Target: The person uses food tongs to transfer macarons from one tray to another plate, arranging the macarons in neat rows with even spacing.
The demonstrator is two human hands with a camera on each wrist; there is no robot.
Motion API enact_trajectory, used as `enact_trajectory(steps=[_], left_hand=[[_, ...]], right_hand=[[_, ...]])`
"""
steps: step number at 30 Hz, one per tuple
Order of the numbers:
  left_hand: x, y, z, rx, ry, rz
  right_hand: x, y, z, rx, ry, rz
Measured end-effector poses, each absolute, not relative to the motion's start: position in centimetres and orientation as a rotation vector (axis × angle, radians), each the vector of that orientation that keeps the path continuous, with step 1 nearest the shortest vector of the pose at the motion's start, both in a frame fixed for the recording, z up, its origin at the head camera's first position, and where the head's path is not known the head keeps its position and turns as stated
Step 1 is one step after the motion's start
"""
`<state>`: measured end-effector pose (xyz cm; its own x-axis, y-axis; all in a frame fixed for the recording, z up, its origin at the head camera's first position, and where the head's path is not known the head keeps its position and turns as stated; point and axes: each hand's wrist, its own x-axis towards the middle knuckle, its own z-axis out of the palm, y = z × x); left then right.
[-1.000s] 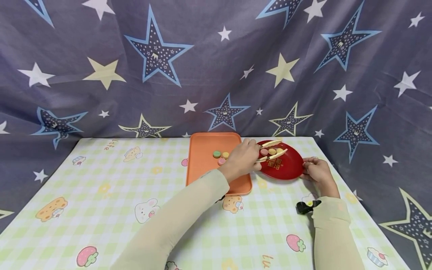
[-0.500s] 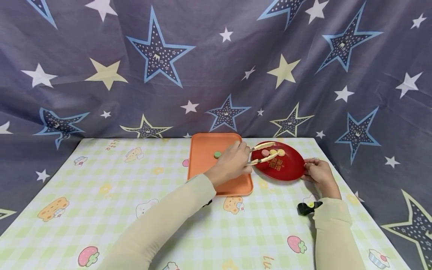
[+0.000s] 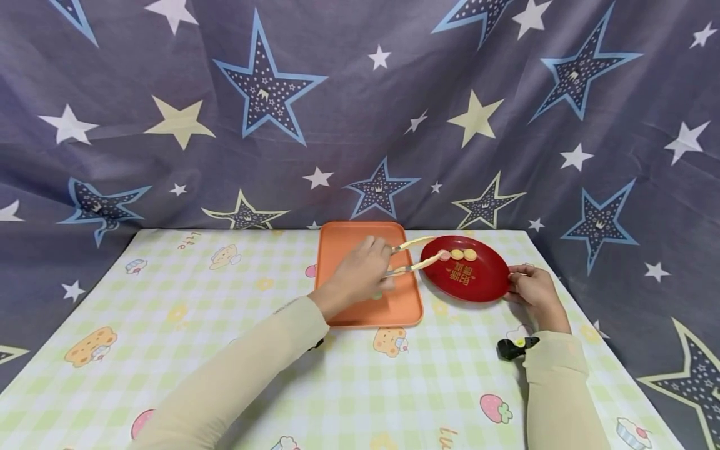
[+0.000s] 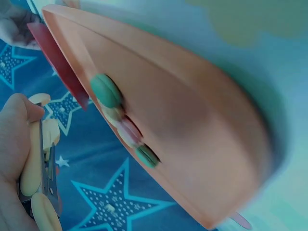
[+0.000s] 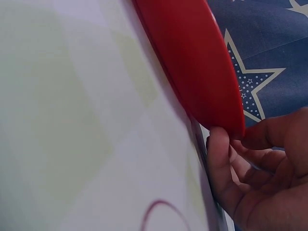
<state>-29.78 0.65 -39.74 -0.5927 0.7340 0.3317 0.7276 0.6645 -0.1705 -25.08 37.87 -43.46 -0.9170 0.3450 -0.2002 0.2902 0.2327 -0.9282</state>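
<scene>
My left hand [image 3: 360, 269] grips a pair of tongs [image 3: 424, 263] with cream-coloured tips, over the orange tray [image 3: 337, 240]. The tong arms stand spread, pointing right, nothing between them. In the left wrist view, a green macaron [image 4: 107, 91], a pink macaron [image 4: 129, 131], a second green macaron [image 4: 147, 156] and a yellowish one lie in a row on the tray; my hand hides most of them in the head view. My right hand [image 3: 537, 292] pinches the rim of the red plate [image 3: 478, 290]. On that plate sit one pink macaron [image 3: 444, 255] and two yellow macarons [image 3: 470, 254].
Under everything lies a green-and-white checked tablecloth [image 3: 337, 394] with printed cartoons. Directly behind the table hangs a dark star-patterned curtain [image 3: 315, 119]. A black strap piece [image 3: 514, 348] sits at the right wrist.
My left hand has drawn the tongs leftward, from over the plate to above the tray, the arms spread throughout. My right hand has kept its hold on the plate's rim.
</scene>
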Motion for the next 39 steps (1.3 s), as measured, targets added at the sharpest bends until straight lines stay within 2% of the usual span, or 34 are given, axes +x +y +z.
enact_trajectory(steps=[17,39], left_hand=[[-29.8,-5.5,-41.1,-1.065,-2.505,-0.07],[-29.9,-10.8,-42.4,-1.015,-2.529,-0.006]], right_hand=[[-25.0,37.7,-43.4,-0.599,-2.412,1.846],[-25.1,37.8,-43.5,-0.602,-2.409,1.84]])
